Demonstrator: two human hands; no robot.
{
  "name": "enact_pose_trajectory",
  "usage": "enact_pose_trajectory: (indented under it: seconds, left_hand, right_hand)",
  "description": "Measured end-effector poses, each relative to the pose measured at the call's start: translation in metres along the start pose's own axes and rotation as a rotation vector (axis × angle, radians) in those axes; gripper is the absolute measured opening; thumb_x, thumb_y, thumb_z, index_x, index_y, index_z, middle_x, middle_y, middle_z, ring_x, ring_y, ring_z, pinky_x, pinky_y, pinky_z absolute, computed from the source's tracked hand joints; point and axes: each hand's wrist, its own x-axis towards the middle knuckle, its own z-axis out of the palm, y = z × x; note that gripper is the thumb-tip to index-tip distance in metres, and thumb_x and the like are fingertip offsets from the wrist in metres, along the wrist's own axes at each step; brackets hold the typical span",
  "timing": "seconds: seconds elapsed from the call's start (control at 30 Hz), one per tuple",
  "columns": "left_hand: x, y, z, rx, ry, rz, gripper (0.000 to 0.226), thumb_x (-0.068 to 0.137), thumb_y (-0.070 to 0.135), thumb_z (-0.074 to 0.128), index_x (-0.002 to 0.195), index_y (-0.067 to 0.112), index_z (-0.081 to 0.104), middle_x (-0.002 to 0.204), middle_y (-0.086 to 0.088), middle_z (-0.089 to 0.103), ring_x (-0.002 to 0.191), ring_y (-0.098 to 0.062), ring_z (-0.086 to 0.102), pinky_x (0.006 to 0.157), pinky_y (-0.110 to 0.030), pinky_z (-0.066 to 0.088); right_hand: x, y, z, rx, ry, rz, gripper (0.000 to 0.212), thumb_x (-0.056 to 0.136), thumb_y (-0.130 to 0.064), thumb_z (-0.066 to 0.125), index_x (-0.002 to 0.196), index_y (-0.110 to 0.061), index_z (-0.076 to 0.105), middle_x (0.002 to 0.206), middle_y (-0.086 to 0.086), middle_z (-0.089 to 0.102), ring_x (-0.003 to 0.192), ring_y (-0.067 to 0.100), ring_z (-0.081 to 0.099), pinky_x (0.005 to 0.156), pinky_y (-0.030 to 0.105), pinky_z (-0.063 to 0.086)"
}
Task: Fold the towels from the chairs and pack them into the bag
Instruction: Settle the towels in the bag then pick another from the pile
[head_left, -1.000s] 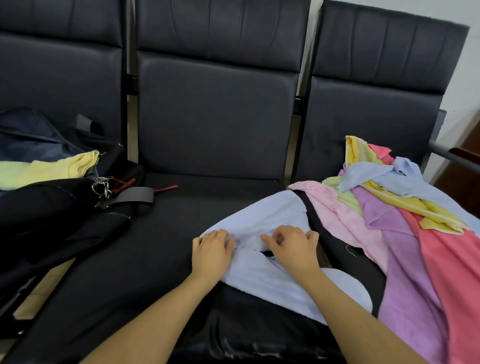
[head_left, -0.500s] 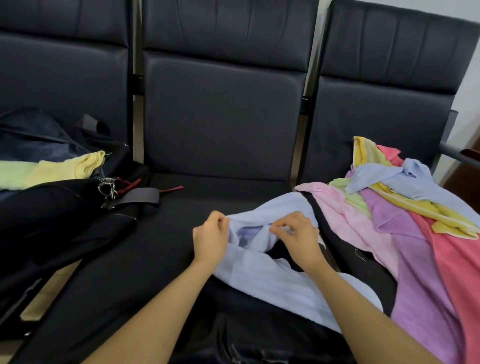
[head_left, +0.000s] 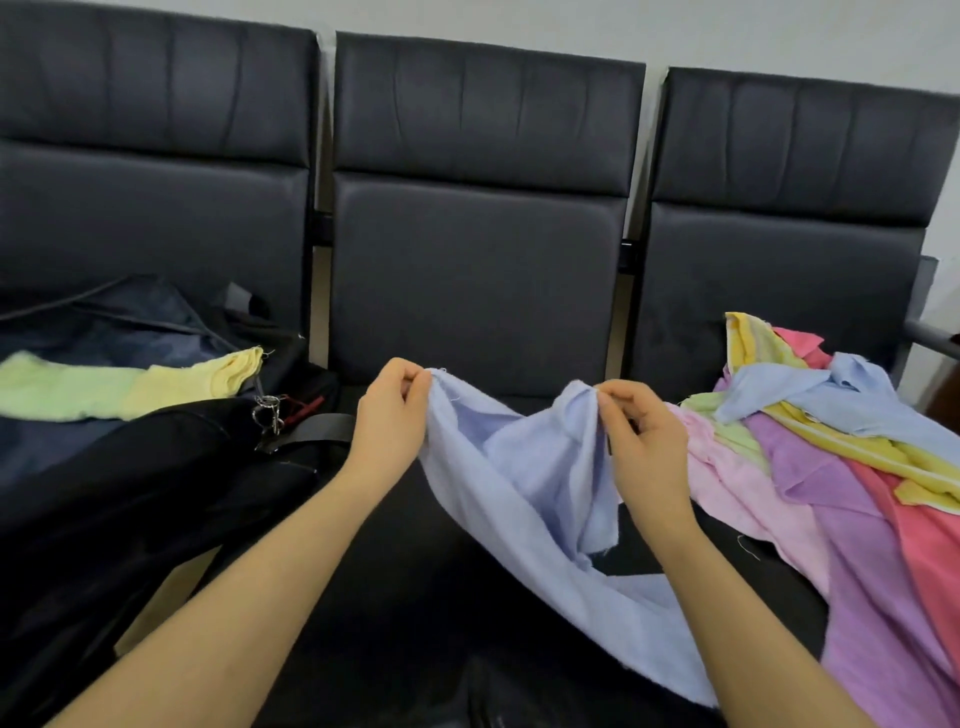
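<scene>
Pale-blue terry towel now lifted off the seat, left hand and right hand each pinching an edge, ready to fold.

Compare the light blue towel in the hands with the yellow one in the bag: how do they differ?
The light blue towel hangs loose and unfolded, pinched by the left hand and right hand; the yellow towel lies flat, folded, in the bag, untouched. The blue sags over the middle seat; the yellow sits leftward. Both look like thin terry cloth.

waiting room; row of linked black padded chairs, plain wall
</scene>
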Motion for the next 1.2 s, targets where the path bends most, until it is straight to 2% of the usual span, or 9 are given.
enact_pose_trajectory:
  seconds: [0.17, 0.33, 0.43, 0.53, 0.7, 0.8, 0.9, 1.03, 1.2]
  left_hand:
    - [0.001, -0.044, -0.004, 0.331, -0.108, -0.038, 0.016, 0.099, 0.022, 0.045, 0.091, 0.014, 0.056, 0.077, 0.002, 0.057, 0.084, -0.023, 0.061, 0.075, -0.034, 0.044]
    - [-0.017, -0.095, 0.002, 0.889, -0.241, 0.155, 0.026, 0.096, 0.033, 0.046, 0.115, 0.019, 0.055, 0.114, 0.0, 0.054, 0.107, -0.023, 0.051, 0.087, -0.032, 0.03]
    - [-0.031, -0.098, 0.012, 0.962, -0.427, 0.231, 0.055, 0.091, 0.053, 0.02, 0.113, 0.022, 0.058, 0.112, 0.003, 0.059, 0.108, -0.019, 0.054, 0.084, -0.03, 0.026]
    - [-0.047, -0.108, 0.021, 1.056, -0.515, 0.161, 0.053, 0.096, 0.057, 0.027, 0.124, 0.02, 0.052, 0.125, 0.001, 0.055, 0.118, -0.02, 0.048, 0.098, -0.033, 0.027]
    - [-0.051, -0.117, 0.024, 0.918, -0.406, 0.247, 0.048, 0.091, 0.054, 0.035, 0.105, 0.019, 0.064, 0.102, -0.002, 0.063, 0.099, -0.026, 0.059, 0.083, -0.036, 0.034]
    - [-0.05, -0.122, 0.021, 0.802, -0.386, 0.261, 0.046, 0.084, 0.051, 0.04, 0.089, 0.017, 0.071, 0.087, -0.002, 0.063, 0.086, -0.027, 0.06, 0.075, -0.032, 0.027]
    - [-0.044, -0.112, 0.017, 0.719, -0.256, 0.35, 0.017, 0.082, 0.032, 0.065, 0.08, 0.018, 0.073, 0.078, 0.0, 0.056, 0.072, -0.024, 0.057, 0.072, -0.032, 0.03]
    - [-0.033, -0.088, 0.007, 0.555, -0.145, 0.215, 0.018, 0.095, 0.028, 0.056, 0.106, 0.024, 0.069, 0.082, 0.009, 0.048, 0.086, -0.015, 0.05, 0.078, -0.025, 0.017]
    - [-0.023, -0.061, -0.004, 0.298, -0.072, 0.089, 0.014, 0.095, 0.019, 0.054, 0.096, 0.026, 0.066, 0.08, 0.013, 0.06, 0.082, -0.008, 0.055, 0.092, -0.024, 0.025]
  right_hand:
    - [-0.012, 0.014, 0.013, 0.012, -0.076, 0.176, 0.004, 0.09, -0.028, 0.063, 0.088, -0.03, 0.061, 0.084, -0.011, 0.066, 0.081, 0.004, 0.062, 0.066, 0.011, 0.045]
    - [-0.02, 0.047, 0.034, -0.366, -0.388, 0.378, 0.046, 0.082, -0.03, 0.071, 0.121, -0.027, 0.048, 0.111, -0.006, 0.061, 0.108, 0.017, 0.056, 0.1, 0.039, 0.035]
    - [-0.019, 0.059, 0.037, -0.587, -0.456, 0.371, 0.064, 0.082, -0.032, 0.069, 0.136, -0.027, 0.035, 0.13, -0.003, 0.052, 0.12, 0.021, 0.049, 0.096, 0.037, 0.027]
    - [-0.022, 0.069, 0.034, -0.721, -0.424, 0.356, 0.055, 0.08, -0.039, 0.07, 0.123, -0.021, 0.042, 0.119, -0.004, 0.055, 0.111, 0.019, 0.053, 0.093, 0.035, 0.027]
    - [-0.028, 0.073, 0.028, -0.797, -0.432, 0.312, 0.011, 0.09, -0.029, 0.057, 0.082, -0.025, 0.05, 0.085, -0.002, 0.067, 0.087, 0.016, 0.06, 0.072, 0.029, 0.012]
    - [-0.033, 0.072, 0.032, -0.846, -0.399, 0.199, 0.025, 0.094, -0.021, 0.049, 0.07, -0.026, 0.046, 0.072, -0.001, 0.062, 0.073, 0.016, 0.054, 0.07, 0.029, 0.013]
    - [-0.033, 0.063, 0.036, -0.664, -0.24, 0.119, 0.02, 0.096, -0.016, 0.048, 0.076, -0.022, 0.047, 0.065, -0.003, 0.052, 0.065, 0.017, 0.051, 0.075, 0.03, 0.024]
    - [-0.02, 0.036, 0.033, -0.279, -0.044, 0.136, 0.008, 0.098, -0.014, 0.045, 0.101, -0.02, 0.05, 0.072, -0.002, 0.058, 0.068, 0.017, 0.056, 0.068, 0.029, 0.045]
    - [-0.011, 0.006, 0.024, -0.008, 0.0, 0.095, 0.021, 0.099, -0.009, 0.039, 0.109, -0.023, 0.051, 0.075, -0.007, 0.054, 0.057, 0.001, 0.047, 0.053, 0.013, 0.039]
